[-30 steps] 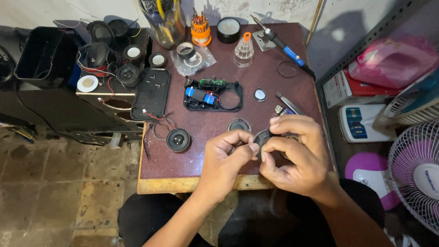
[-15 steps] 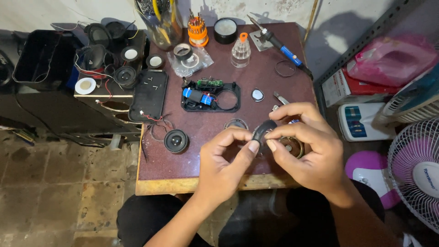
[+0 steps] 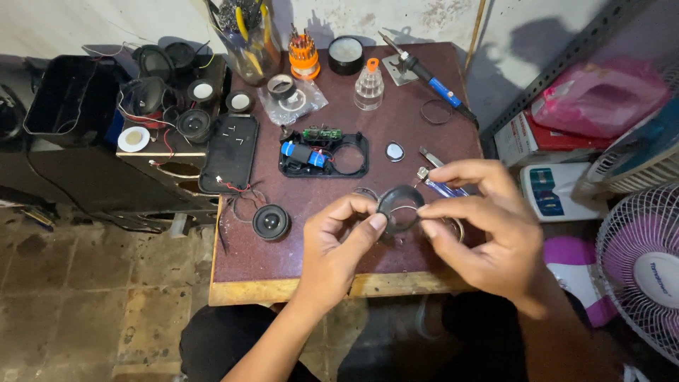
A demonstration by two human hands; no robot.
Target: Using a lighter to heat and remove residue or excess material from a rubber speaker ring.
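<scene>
The round black speaker ring (image 3: pixel 399 209) has lifted higher; left hand (image 3: pixel 339 244) fingers pinch its 7 o'clock edge, right hand (image 3: pixel 488 226) fingers its 3 o'clock.

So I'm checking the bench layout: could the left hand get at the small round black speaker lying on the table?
Probably yes: the speaker lies unobstructed just beside the left hand, though that hand grips a black ring.

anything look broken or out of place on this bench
Both hands, left and right, hold a round black speaker part. The black casing lies opened with its blue battery exposed, and a loose speaker trails red wires. Nothing looks spilled.
</scene>
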